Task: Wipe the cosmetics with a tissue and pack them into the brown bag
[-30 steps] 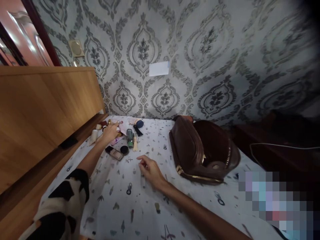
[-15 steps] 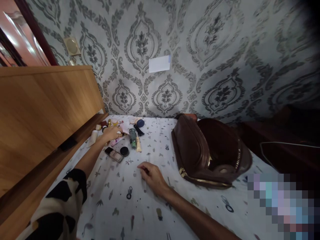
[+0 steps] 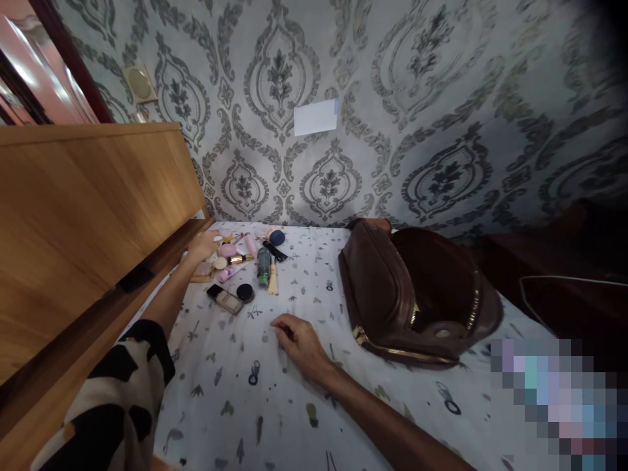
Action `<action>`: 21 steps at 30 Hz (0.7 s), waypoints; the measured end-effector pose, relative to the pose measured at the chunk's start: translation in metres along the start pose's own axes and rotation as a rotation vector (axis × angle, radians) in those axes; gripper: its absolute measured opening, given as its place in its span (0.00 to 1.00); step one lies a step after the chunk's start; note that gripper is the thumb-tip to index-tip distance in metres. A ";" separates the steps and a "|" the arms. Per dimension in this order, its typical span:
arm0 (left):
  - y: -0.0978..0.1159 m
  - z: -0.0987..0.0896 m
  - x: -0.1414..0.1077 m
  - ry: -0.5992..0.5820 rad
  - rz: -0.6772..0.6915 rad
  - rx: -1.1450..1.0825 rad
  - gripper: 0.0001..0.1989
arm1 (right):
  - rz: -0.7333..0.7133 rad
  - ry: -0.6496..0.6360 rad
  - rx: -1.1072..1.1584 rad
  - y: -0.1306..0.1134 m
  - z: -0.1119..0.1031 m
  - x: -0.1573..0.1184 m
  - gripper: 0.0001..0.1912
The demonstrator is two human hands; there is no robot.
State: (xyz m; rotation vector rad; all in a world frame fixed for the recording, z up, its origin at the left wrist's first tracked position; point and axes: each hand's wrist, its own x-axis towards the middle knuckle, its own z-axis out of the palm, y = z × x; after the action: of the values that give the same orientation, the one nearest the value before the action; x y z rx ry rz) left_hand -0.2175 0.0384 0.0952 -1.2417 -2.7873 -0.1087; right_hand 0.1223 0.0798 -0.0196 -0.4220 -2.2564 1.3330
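Note:
At the far left, my left hand (image 3: 203, 246) reaches over a cluster of cosmetics beside the wooden board; its fingertips are partly hidden and I cannot tell whether it grips anything. Close to it lie a flat palette-like case (image 3: 202, 272), a pink rounded item (image 3: 227, 250), a gold-and-dark tube (image 3: 240, 259) and a pink tube (image 3: 228, 273). A dark green-capped bottle (image 3: 263, 267) lies beside a cream tube (image 3: 273, 278). Nearer me are a foundation bottle (image 3: 225, 299) and a round black jar (image 3: 244, 292). My right hand (image 3: 301, 343) rests on the sheet, fingers loosely bent and apart, holding nothing.
A brown leather handbag (image 3: 377, 294) stands unzipped to the right on the patterned white sheet (image 3: 235, 405). The wooden board (image 3: 98, 203) borders the left side. Behind is a papered wall (image 3: 324, 176). A black tube (image 3: 275, 251) and round blue item (image 3: 277, 237) lie near the wall.
My left hand has moved left and slightly away from me, uncovering the pink items and the gold-and-dark tube. My right hand stays in place. The view has shifted slightly.

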 end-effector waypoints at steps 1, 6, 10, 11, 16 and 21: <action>-0.005 0.001 0.000 -0.035 -0.007 0.007 0.22 | 0.000 -0.003 0.001 0.000 0.000 0.000 0.10; 0.001 0.024 0.003 -0.195 -0.007 0.049 0.32 | -0.009 -0.009 -0.010 -0.003 -0.002 0.000 0.10; 0.010 0.037 0.007 -0.213 0.010 0.053 0.38 | -0.014 -0.015 -0.020 -0.004 -0.003 0.000 0.10; 0.009 0.037 0.008 -0.218 0.018 0.047 0.39 | -0.014 -0.016 -0.022 -0.004 -0.003 0.000 0.10; -0.006 0.031 0.008 -0.293 0.057 0.022 0.32 | -0.004 -0.022 -0.017 -0.003 -0.002 0.000 0.10; -0.007 0.020 0.000 -0.265 0.084 0.033 0.21 | -0.001 -0.028 -0.017 -0.003 -0.002 0.000 0.09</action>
State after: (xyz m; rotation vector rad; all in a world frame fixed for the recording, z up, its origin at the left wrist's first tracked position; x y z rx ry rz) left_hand -0.2239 0.0357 0.0751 -1.4610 -2.9325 0.1160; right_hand 0.1236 0.0801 -0.0160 -0.4105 -2.2918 1.3281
